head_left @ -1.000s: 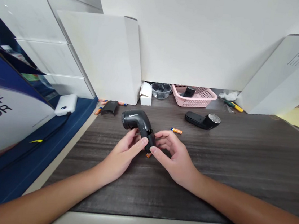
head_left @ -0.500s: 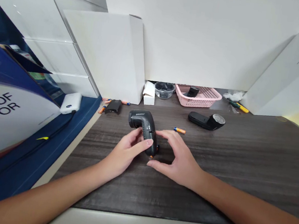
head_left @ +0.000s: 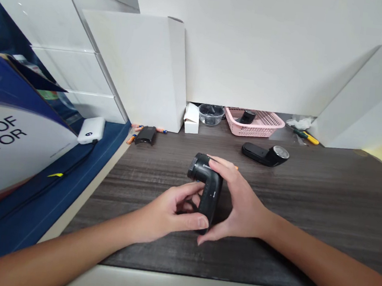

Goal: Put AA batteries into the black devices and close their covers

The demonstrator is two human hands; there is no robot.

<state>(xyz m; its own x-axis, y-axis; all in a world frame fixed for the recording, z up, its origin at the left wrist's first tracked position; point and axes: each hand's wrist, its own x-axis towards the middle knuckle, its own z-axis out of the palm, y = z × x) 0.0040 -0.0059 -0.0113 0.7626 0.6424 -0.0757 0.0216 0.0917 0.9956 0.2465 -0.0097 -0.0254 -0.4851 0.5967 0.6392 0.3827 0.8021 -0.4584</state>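
Note:
Both my hands hold a black lint shaver (head_left: 206, 186) just above the dark wooden table (head_left: 307, 213). My left hand (head_left: 169, 210) grips its handle from the left, thumb across the lower end. My right hand (head_left: 239, 204) wraps the right side, fingers reaching over the round head, which points to the left. An orange battery behind my right hand is almost hidden. A second black lint shaver (head_left: 265, 154) lies on the table further back.
At the back stand a pink basket (head_left: 254, 123) with a black part in it, a clear bowl (head_left: 210, 114), a small white box (head_left: 191, 119) and large white boxes. A black cover (head_left: 145, 135) and batteries lie left. A blue box and a white power bank (head_left: 91, 130) sit at left.
The shaver has been lifted, turned upright and moved right and nearer to me. My right hand, apart from it half a second ago, now clasps it.

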